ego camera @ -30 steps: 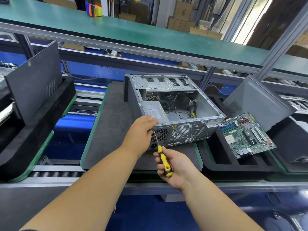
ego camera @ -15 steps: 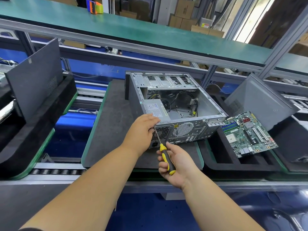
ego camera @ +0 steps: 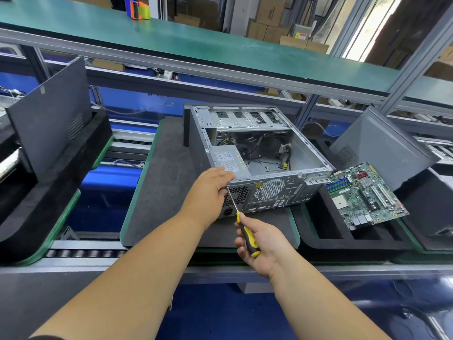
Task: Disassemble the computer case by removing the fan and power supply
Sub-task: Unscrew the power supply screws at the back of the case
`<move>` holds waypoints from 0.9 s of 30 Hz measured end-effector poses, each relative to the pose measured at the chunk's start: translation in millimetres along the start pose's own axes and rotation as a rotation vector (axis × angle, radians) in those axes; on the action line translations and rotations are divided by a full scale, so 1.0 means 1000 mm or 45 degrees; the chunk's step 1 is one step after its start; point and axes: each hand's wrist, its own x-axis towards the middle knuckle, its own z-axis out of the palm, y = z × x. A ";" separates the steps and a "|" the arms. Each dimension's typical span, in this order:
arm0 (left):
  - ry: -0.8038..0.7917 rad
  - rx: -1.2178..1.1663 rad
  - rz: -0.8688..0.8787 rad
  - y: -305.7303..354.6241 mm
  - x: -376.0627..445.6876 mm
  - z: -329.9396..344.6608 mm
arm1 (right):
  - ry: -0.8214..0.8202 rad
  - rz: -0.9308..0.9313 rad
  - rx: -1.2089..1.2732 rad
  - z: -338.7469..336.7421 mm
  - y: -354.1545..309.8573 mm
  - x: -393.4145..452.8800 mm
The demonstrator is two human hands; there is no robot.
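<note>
The computer case (ego camera: pixel 247 163) lies on its side, open face up, on a dark padded pallet (ego camera: pixel 159 192) of the conveyor line, and everything here is placed from it: the power supply (ego camera: pixel 229 161) sits inside its near-left corner, the round fan grille (ego camera: pixel 269 190) is in the middle of its rear panel, and a loose motherboard (ego camera: pixel 365 195) rests just to its right. The left hand (ego camera: pixel 210 190) curls over the case's top rear corner, bracing it; the right hand (ego camera: pixel 263 244) has its grip wrapped around the yellow-and-black screwdriver (ego camera: pixel 245 231), whose tip meets a screw at the case's upper-left rear corner, beside the supply's vent. To do this well, I judge, keep the shaft in line with the screw, push firmly while turning, and catch the screw as it frees
</note>
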 end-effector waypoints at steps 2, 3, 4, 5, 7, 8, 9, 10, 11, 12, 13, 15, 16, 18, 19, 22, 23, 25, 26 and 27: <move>0.003 -0.001 -0.006 0.000 0.001 0.000 | -0.036 0.021 0.042 0.001 0.000 0.001; 0.000 0.003 -0.007 0.000 0.001 -0.001 | -0.060 0.029 0.072 0.001 0.000 0.001; -0.004 0.008 -0.006 0.000 0.001 -0.001 | -0.085 0.038 0.103 0.002 0.000 0.001; -0.007 0.011 -0.005 0.000 0.000 -0.001 | -0.108 0.051 0.130 0.002 -0.001 0.000; -0.003 0.017 -0.007 0.000 0.000 -0.001 | -0.159 0.082 0.170 0.001 -0.001 -0.001; -0.001 0.018 -0.009 0.001 -0.001 -0.001 | -0.184 0.090 0.180 0.000 -0.002 -0.002; 0.000 0.018 -0.011 0.001 -0.001 -0.001 | -0.203 0.087 0.181 -0.001 -0.002 -0.002; -0.001 0.020 -0.011 0.001 -0.001 -0.001 | -0.211 0.074 0.171 -0.002 -0.002 -0.002; -0.001 0.021 -0.011 0.001 -0.001 -0.002 | -0.206 0.053 0.148 -0.003 -0.001 -0.002; 0.000 0.018 -0.010 0.001 -0.001 -0.002 | -0.190 0.026 0.111 -0.003 -0.001 -0.002; 0.000 0.011 -0.010 0.001 -0.001 -0.002 | -0.165 -0.001 0.067 -0.004 -0.002 -0.002; 0.000 0.001 -0.010 0.001 -0.001 -0.002 | -0.111 -0.038 -0.005 -0.003 -0.002 -0.002; 0.000 0.000 -0.009 0.001 0.000 -0.001 | -0.087 -0.046 -0.028 -0.003 -0.002 -0.002; -0.001 -0.002 -0.008 0.001 0.000 -0.002 | -0.050 -0.062 -0.063 -0.001 -0.002 0.000; -0.003 -0.002 -0.006 0.001 0.000 -0.002 | -0.044 -0.068 -0.072 -0.001 -0.001 0.001; -0.022 0.009 0.006 0.001 0.000 -0.003 | -0.079 -0.056 -0.020 0.001 0.000 0.002; -0.025 0.006 0.007 0.001 0.000 -0.002 | -0.098 -0.044 0.014 0.001 0.001 0.002; -0.029 -0.006 0.006 0.000 0.001 -0.003 | -0.138 0.003 0.081 0.001 0.000 0.002; -0.032 -0.009 0.004 0.000 0.002 -0.003 | -0.161 0.032 0.103 0.001 -0.001 0.002; -0.036 -0.011 0.003 0.000 0.002 -0.003 | -0.185 0.056 0.114 0.000 -0.002 0.002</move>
